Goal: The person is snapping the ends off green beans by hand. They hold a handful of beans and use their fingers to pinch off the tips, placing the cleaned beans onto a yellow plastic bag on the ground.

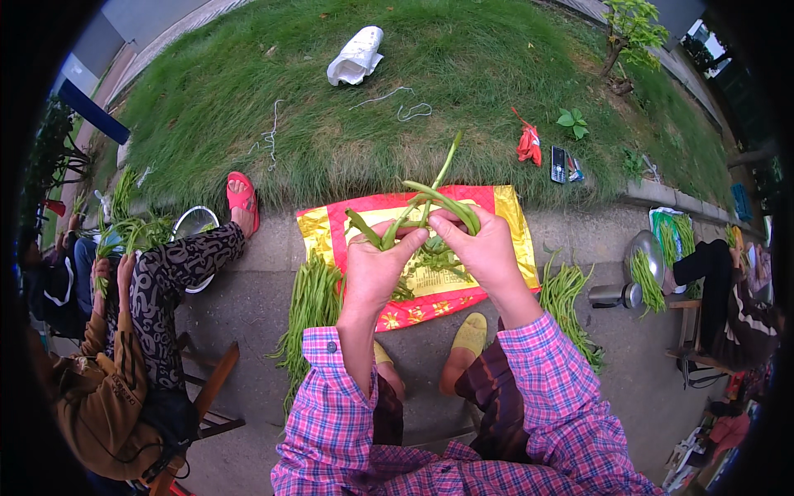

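Observation:
My left hand [372, 269] and my right hand [490, 252] are close together over a red and yellow plastic sheet [514, 227]. Several long green vegetable stems [447, 201] are pinched between thumbs and fingers, crossing each other, with one pointing up and away. Both hands are closed on them, their thumb tips nearly meeting. Below, short green bits [437, 258] lie on the sheet, partly hidden by my hands. A thick heap of long stems [310, 318] rests by the sheet's left edge, and a smaller heap [566, 302] is at its right.
Left, a seated person [124, 372] holds green stems beside a metal basin [195, 225]. At right, another seated person [719, 281] is near a steel flask [614, 295] and a bowl [645, 252]. On the grass are a white sack [356, 58], a red bag [529, 145] and a phone [559, 165].

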{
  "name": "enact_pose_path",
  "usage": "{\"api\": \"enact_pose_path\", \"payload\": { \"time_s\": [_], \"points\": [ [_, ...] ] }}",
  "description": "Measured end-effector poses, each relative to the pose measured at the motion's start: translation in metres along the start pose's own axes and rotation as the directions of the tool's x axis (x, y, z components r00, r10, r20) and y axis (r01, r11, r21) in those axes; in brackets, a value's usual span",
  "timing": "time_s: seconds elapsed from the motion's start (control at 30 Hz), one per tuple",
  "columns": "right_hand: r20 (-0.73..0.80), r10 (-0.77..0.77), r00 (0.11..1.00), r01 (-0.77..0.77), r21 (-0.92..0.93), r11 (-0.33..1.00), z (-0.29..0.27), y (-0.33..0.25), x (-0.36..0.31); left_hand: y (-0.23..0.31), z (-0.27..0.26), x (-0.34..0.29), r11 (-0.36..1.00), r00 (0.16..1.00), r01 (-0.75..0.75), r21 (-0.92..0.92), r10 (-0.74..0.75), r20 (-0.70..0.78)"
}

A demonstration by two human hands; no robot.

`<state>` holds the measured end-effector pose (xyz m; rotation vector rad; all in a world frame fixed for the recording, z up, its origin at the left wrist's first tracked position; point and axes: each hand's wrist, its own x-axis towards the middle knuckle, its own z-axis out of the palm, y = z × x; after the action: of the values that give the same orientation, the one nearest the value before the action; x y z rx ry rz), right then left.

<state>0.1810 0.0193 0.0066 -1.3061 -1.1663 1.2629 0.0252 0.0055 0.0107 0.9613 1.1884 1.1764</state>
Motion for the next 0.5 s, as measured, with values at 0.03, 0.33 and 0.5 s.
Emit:
{"api": "enact_pose_path", "payload": {
  "time_s": [0.03, 0.33, 0.5],
  "points": [
    [-0.006, -0.027, 1.000, 0.027, -0.025, 0.999, 0.001, -0.002, 0.000, 0.001, 0.000, -0.001, 1.000, 1.000, 0.015, -0.003, -0.015, 0.002],
    [-0.145, -0.281, 0.949, 0.217, -0.348, 0.912, -0.002, -0.003, 0.004, 0.000, -0.003, -0.002, 0.992, 0.997, 0.077, 0.104, -0.075, -0.022],
    [-0.306, -0.095, 0.947, 0.066, -0.102, 0.993, -0.031, -0.001, 0.021, 0.000, -0.025, 0.007, 0.991, 0.954, 0.123, 0.059, -0.102, -0.282]
  ]
}}
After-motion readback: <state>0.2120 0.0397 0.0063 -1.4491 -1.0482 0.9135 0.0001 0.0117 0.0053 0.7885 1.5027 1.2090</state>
